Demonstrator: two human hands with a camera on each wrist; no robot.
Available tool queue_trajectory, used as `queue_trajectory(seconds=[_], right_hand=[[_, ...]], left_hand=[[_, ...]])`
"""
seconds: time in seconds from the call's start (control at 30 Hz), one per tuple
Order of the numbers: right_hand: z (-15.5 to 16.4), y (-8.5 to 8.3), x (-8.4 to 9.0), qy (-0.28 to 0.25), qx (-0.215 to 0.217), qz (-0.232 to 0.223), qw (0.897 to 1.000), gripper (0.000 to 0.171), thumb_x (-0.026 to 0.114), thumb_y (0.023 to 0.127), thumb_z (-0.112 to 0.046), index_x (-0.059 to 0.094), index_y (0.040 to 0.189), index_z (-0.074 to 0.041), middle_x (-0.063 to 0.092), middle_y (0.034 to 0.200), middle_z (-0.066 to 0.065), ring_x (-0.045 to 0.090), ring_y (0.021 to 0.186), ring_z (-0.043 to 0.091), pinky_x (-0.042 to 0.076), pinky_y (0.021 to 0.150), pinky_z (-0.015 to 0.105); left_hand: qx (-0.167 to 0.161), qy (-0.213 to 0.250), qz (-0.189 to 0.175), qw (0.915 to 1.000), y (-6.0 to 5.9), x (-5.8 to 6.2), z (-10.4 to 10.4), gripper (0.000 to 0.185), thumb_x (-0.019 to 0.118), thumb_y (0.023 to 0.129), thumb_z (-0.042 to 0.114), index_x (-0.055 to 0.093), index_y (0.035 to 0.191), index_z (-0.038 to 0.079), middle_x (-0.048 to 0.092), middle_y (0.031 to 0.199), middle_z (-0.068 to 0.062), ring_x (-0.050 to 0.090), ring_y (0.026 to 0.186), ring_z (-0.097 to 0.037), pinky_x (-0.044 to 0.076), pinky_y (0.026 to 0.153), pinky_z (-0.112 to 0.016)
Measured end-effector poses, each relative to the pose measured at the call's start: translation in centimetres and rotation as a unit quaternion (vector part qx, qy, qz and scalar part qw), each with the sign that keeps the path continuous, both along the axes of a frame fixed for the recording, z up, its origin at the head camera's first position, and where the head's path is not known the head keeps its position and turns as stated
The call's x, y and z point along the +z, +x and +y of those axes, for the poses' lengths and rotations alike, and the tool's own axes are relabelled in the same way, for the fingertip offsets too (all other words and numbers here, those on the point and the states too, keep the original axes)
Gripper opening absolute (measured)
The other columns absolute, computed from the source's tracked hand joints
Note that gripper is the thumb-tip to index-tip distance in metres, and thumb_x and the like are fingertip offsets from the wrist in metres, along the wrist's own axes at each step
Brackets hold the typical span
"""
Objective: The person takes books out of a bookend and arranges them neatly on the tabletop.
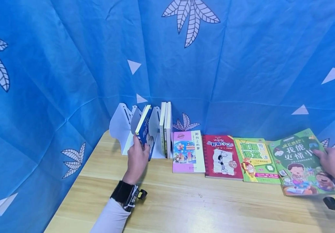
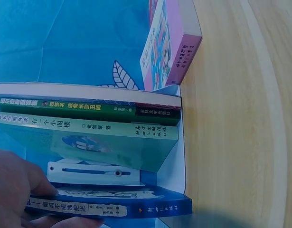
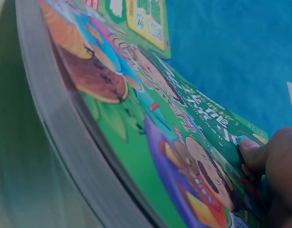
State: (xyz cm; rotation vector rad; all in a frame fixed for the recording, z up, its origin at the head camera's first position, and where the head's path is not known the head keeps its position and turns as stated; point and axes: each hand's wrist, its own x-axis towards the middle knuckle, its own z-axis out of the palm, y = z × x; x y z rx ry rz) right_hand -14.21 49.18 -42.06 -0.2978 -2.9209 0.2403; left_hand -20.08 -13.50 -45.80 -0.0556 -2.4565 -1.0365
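Observation:
My left hand [image 1: 138, 152] grips a blue book [image 1: 144, 128] by its lower edge; the book leans tilted in a slot of the white book rack [image 1: 118, 127]. The left wrist view shows the blue book's spine [image 2: 115, 207] held by my left hand [image 2: 16, 190], with a white divider [image 2: 91, 173] beside it. At the far right my right hand [image 1: 334, 163] holds the right edge of a green picture book [image 1: 297, 160]. In the right wrist view my thumb [image 3: 271, 159] presses the green cover [image 3: 150, 118]; the fingers beneath are hidden.
Three thin books [image 1: 165, 129] stand in the rack's right slot. A pink book [image 1: 188, 152], a red book [image 1: 221, 157] and a yellow-green book [image 1: 256, 160] lie flat in a row on the wooden table [image 1: 202, 204]. Blue cloth [image 1: 68, 64] walls the back and sides.

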Motion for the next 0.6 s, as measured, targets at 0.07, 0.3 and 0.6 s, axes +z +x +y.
queue_trajectory(seconds=[0.07, 0.3, 0.6], right_hand=[[0.1, -0.3, 0.0, 0.009, 0.005, 0.0, 1.0, 0.047, 0.049, 0.109, -0.015, 0.048, 0.066, 0.006, 0.041, 0.057, 0.011, 0.044, 0.054, 0.028, 0.038, 0.049, 0.04], [0.2, -1.0, -0.7, 0.016, 0.014, 0.014, 1.0, 0.05, 0.057, 0.106, -0.015, 0.039, 0.06, -0.004, 0.032, 0.056, 0.004, 0.041, 0.051, 0.026, 0.039, 0.049, 0.043], [0.8, -1.6, -1.5, -0.002, 0.0, 0.002, 1.0, 0.057, 0.051, 0.109, -0.022, 0.039, 0.055, -0.008, 0.033, 0.05, 0.001, 0.041, 0.046, 0.024, 0.031, 0.047, 0.032]], left_hand=[[-0.004, 0.002, 0.0, 1.0, 0.2, -0.1, -0.1, 0.049, 0.062, 0.1, 0.004, 0.041, 0.144, 0.0, 0.063, 0.134, -0.037, 0.069, 0.116, -0.05, 0.064, 0.089, -0.055], [-0.008, -0.005, -0.001, 1.0, 1.2, -0.2, -0.5, 0.052, 0.061, 0.101, 0.006, 0.038, 0.147, -0.002, 0.063, 0.134, -0.037, 0.069, 0.115, -0.051, 0.064, 0.085, -0.057], [-0.013, -0.01, 0.005, 0.9999, 1.5, -0.2, -0.3, 0.052, 0.061, 0.101, 0.004, 0.039, 0.147, -0.001, 0.062, 0.135, -0.037, 0.068, 0.117, -0.051, 0.064, 0.087, -0.056]])
